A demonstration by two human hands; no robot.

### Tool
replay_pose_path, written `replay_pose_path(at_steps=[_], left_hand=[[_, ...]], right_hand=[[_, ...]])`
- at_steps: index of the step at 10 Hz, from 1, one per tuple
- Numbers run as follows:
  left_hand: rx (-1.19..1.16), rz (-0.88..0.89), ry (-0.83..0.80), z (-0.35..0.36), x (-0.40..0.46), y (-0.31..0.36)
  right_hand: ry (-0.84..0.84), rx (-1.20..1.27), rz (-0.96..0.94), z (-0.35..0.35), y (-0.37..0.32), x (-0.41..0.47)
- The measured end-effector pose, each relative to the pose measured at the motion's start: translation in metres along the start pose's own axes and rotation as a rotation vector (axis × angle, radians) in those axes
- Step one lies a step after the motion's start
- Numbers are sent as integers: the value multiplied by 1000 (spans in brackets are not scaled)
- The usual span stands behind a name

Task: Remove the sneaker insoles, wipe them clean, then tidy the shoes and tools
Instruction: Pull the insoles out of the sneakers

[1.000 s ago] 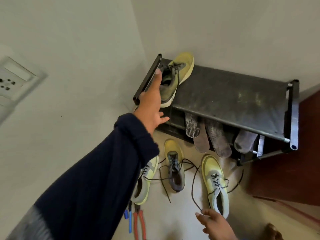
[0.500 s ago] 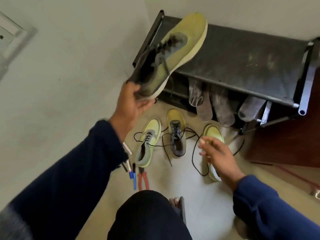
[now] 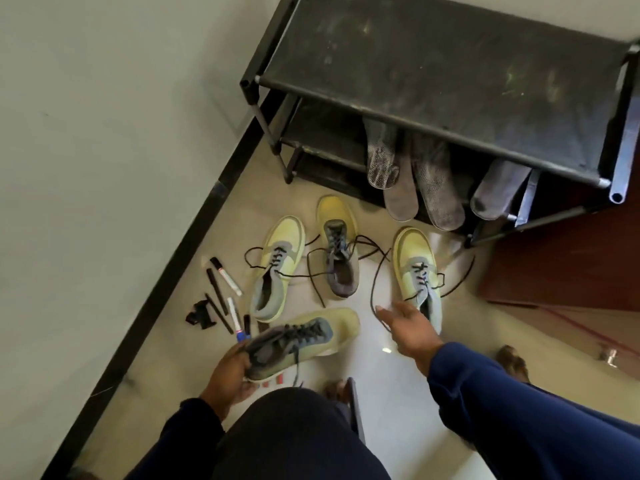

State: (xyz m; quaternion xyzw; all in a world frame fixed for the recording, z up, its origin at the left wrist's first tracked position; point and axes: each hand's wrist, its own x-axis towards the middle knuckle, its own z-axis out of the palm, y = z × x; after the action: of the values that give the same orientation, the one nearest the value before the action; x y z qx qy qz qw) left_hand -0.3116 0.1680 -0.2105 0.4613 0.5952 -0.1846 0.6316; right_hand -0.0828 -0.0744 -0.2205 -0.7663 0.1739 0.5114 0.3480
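Loose laces [image 3: 375, 271] and markers [image 3: 225, 296] crowd the floor [image 3: 381, 362].

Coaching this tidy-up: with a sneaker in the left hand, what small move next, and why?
Probably set the held sneaker on the floor beside the three others: the left hand grips its heel low, and the open right hand holds nothing.

A single head-worn view looks steeply down from above the black shoe rack [image 3: 446, 64], which fills the upper right; the floor in front of the rack spreads below, close to the person's knees.
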Motion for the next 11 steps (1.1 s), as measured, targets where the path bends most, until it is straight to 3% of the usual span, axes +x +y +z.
replay_pose_path(at_steps=[1,2,3,4,5,6,7,8,9,11], left_hand=[[153,-26,39,14,25,6],[359,79,155,38,30,55],[688,230,278,64,27,130],[785,457,345,93,17,198],[837,570,138,135,20,248],[830,493,-93,190,26,266],[625,354,-125,250,44,258],[293,251,-38,286,64,243],[33,236,-1,301,78,231],[-216,308,131,298,51,201]], right_hand=[[2,-31,10,-27,3,7],[53,75,-47,-63,-21,13],[125,157,-157,-99,-58,13],[235,187,-196,-112,-91,22],[369,189,-143,-113,-111,40],[405,167,-101,-118,-119,56],[330,185,-82,-128,-116,73],[291,320,-174,-135,-105,71],[259,446,-201,-133,-72,59],[237,640,28,-106,69,9]])
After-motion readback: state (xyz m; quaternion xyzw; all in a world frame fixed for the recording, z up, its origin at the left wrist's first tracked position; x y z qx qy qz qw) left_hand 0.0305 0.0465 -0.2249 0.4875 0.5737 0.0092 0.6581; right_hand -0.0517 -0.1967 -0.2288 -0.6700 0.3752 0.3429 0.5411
